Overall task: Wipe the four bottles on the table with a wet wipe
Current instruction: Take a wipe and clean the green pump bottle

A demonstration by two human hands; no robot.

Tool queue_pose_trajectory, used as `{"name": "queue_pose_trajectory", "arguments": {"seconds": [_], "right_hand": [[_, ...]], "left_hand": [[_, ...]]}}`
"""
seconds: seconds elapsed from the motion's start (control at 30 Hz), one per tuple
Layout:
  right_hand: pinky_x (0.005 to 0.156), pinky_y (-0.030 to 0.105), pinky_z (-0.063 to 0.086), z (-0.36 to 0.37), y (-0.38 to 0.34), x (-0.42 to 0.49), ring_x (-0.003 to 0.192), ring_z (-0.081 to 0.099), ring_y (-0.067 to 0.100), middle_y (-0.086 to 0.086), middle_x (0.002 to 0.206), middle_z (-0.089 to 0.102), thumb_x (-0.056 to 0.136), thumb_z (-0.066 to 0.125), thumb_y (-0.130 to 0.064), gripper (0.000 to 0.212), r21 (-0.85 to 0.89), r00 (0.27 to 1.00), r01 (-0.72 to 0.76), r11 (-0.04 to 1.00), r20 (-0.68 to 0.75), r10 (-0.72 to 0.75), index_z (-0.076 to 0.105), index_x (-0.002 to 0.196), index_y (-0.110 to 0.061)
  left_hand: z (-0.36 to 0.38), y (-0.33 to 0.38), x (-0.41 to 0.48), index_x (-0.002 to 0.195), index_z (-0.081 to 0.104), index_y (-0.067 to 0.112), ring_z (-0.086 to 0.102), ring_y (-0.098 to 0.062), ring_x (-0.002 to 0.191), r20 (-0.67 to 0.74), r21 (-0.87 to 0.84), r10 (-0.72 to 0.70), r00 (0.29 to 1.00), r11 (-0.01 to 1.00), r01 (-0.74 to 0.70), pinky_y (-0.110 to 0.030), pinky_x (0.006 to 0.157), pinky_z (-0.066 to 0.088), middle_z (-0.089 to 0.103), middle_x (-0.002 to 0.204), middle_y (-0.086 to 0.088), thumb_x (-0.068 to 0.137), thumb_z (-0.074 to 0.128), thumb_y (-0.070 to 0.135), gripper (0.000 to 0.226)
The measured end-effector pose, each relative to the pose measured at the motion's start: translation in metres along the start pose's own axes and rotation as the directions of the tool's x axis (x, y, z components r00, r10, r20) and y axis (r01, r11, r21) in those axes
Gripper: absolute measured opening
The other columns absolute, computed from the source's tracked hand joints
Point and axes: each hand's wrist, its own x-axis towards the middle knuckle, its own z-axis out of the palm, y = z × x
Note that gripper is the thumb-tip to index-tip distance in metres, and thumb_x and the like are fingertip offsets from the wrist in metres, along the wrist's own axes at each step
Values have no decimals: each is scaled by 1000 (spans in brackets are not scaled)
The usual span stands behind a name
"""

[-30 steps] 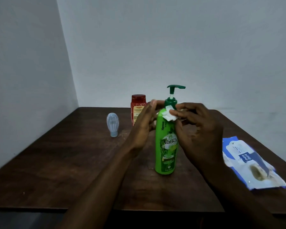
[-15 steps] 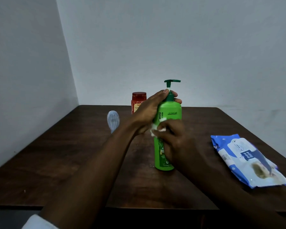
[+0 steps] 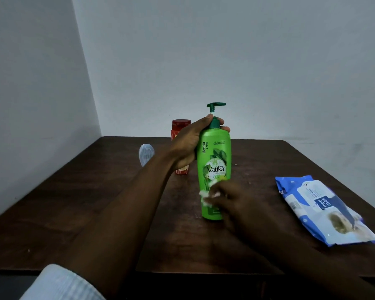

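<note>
A tall green pump bottle (image 3: 215, 156) stands upright at the middle of the dark wooden table (image 3: 95, 202). My left hand (image 3: 188, 144) grips its shoulder and neck from the left. My right hand (image 3: 227, 200), blurred, holds a crumpled white wet wipe (image 3: 205, 197) against the bottle's lower front. Behind my left hand stands a red bottle (image 3: 180, 126), partly hidden. A small pale blue bottle (image 3: 146, 153) stands upside down on its cap further left. Only three bottles show.
A blue and white pack of wet wipes (image 3: 320, 208) lies flat on the right side of the table. Grey walls close in behind and on the left. The table's front edge runs just below my forearms.
My right hand slid the wipe down from the bottle's neck to its lower front. My left hand moved from beside the bottle to a grip on its shoulder.
</note>
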Motion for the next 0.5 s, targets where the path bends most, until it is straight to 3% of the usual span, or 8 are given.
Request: {"name": "queue_pose_trajectory", "arguments": {"seconds": [0.1,0.23,0.37,0.5], "right_hand": [[79,22,46,-15,19,24,90,64,23,13,104,68,88,56,-11,27,95,965,-118,988,-223,137,79,101,-9],[80,26,51,-40,38,57,89,67,27,13,99,69,87,60,-4,22,154,868,-162,975,-448,215,79,98,-6],[87,16,49,-43,48,62,93,67,19,12,99,70,82,67,12,28,180,818,-174,968,-521,244,79,100,-5],[85,17,49,-26,38,44,92,67,20,12,99,69,82,70,11,25,181,865,-154,971,-451,221,79,98,-5]], "left_hand": [[3,1,0,110,62,11,67,-22,95,30,-9,-6,1000,1000,7,-39,90,55,71,108,-9,106,41,34,31],[6,0,0,109,63,14,68,-18,84,33,3,-8,999,1000,8,-34,78,58,69,100,-6,106,42,36,31],[5,-1,-2,109,64,15,69,-20,87,39,29,16,999,999,-17,-36,82,57,71,99,-7,106,42,36,31],[3,-3,0,109,63,13,68,-20,92,22,7,16,1000,1000,-16,-38,88,55,71,107,-8,106,41,36,32]]}}
